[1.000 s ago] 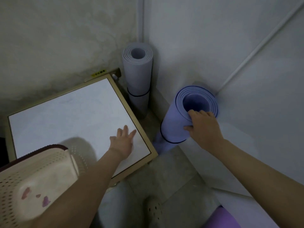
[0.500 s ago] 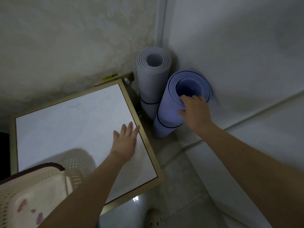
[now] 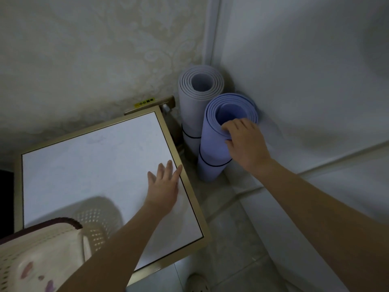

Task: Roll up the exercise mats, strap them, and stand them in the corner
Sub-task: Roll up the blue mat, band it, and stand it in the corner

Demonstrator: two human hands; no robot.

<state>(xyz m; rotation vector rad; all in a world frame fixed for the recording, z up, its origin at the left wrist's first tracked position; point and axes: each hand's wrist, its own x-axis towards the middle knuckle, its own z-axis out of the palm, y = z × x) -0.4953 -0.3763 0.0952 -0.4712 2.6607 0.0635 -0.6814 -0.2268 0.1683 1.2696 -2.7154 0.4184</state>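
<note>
The right hand (image 3: 245, 142), gripping the blue mat (image 3: 212, 157) by its rim, has brought it upright beside the grey mat (image 3: 189, 106) in the corner, upper centre. The left hand (image 3: 163, 186) lies flat on the surface (image 3: 84, 165). Only letting go seems left.

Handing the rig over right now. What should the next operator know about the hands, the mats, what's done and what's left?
Right hand grips the top rim of the blue mat. Left hand rests flat, fingers straight, on the white table.
Done: both mats are rolled, each with a dark strap. The grey mat stands in the corner, with the blue mat on end beside it.
Left: probably only to let go of the blue mat once it stands steady.
</note>
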